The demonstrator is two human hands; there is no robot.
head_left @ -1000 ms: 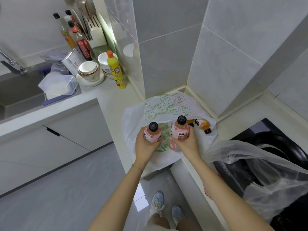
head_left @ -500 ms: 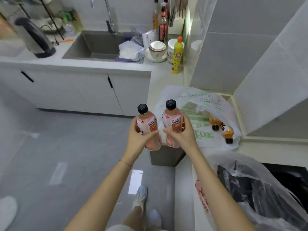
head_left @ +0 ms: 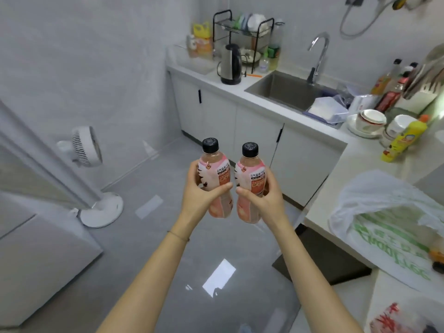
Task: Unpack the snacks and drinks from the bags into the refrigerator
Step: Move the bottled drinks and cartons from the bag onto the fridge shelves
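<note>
From the head camera, two pink drink bottles are held side by side in the air above the grey tiled floor (head_left: 153,255), in front of the body and well clear of the tabletop (head_left: 360,169) on the right. The left hand (head_left: 198,198) holds the left bottle (head_left: 215,173), and its grip closes round the lower body with the thumb lying across the front. The right hand (head_left: 265,198) holds the right bottle (head_left: 250,176) in the same way. Both bottles stand nearly upright, with their long axes vertical and their caps pointing up and slightly away from the camera. Their bases lean a little toward each other, and the two thumb tips almost meet between them. Each bottle is clear plastic with a waisted body, holds pale pink liquid, and has a round black screw cap. Each also wears a pink and white label with a darker orange-red panel and small printed characters, facing the camera. A thin band circles the left wrist. On the tabletop lies a crumpled white plastic bag with green print (head_left: 384,219), with an orange bottle (head_left: 436,255) showing at its right edge. A clear bag with red print (head_left: 394,318) sits at the lower right. Further back are a yellow squeeze bottle (head_left: 406,140), stacked bowls (head_left: 370,118), a steel sink (head_left: 288,92) and a black kettle (head_left: 230,63). A white pedestal fan (head_left: 86,150) stands on the floor at the left beside a white appliance (head_left: 36,260).
</note>
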